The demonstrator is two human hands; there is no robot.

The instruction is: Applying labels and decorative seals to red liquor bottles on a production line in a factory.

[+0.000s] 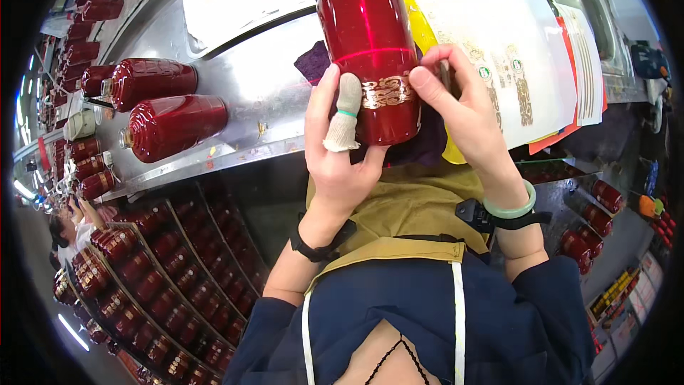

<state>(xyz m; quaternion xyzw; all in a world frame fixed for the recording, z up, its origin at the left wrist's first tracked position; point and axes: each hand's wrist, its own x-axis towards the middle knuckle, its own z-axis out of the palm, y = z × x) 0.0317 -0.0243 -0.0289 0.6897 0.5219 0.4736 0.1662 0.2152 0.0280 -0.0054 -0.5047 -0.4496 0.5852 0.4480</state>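
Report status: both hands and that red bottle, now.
Left hand gripping red bottle from the side, white cot on one finger. Right hand pressing gold band label onto bottle. Purple cloth beneath. Nothing obstructing.

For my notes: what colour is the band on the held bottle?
Gold, ornate pattern, on the red bottle; head view shows the band best.

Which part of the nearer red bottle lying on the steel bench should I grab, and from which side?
Probably the wide mid-body of the nearer lying bottle, from above: it lies on its side on the steel bench, neck pointing left, flank exposed. A second lying bottle sits close behind.
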